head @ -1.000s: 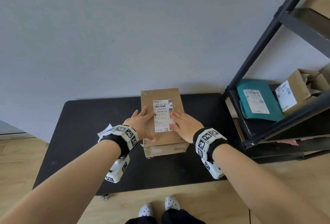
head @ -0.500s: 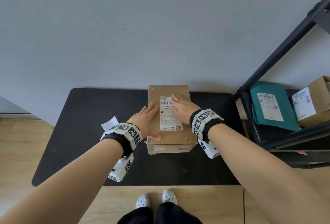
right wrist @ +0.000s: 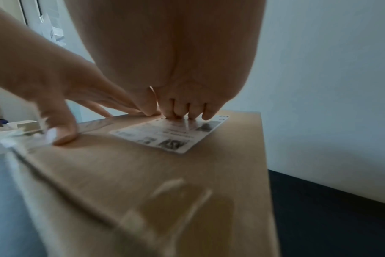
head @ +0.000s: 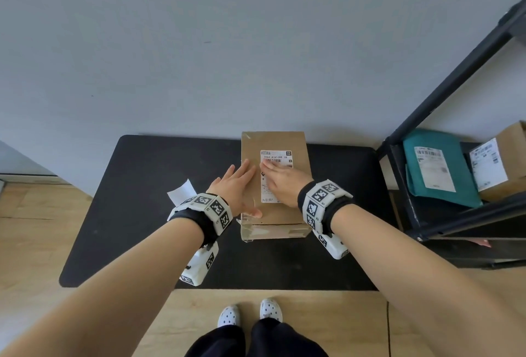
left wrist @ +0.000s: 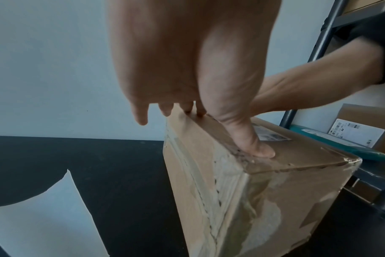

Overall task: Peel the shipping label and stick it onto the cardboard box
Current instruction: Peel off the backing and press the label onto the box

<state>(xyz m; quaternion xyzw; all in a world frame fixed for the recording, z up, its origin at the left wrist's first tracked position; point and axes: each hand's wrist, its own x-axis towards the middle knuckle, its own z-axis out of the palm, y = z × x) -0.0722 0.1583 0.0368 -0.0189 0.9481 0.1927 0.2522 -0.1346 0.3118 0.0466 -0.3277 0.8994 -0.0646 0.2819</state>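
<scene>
A brown cardboard box (head: 299,208) stands on the black table (head: 142,214), taped along its near edge. A white shipping label (head: 275,155) lies flat on the box's top. My right hand (head: 280,180) lies flat over the label's middle, its straight fingers pressing the label (right wrist: 165,133) down. My left hand (head: 237,185) rests flat on the left part of the box top, its thumb (left wrist: 255,146) pressed near the front edge of the box (left wrist: 264,200). Neither hand grips anything.
A curled white backing sheet (head: 182,191) lies on the table left of the box, also in the left wrist view (left wrist: 40,226). At the right stands a black metal shelf (head: 427,225) with a teal mailer (head: 438,168) and a labelled carton (head: 501,163).
My right hand has slid from the label's right edge leftward and away from me across the label. The left hand stays on the box. The head view has shifted.
</scene>
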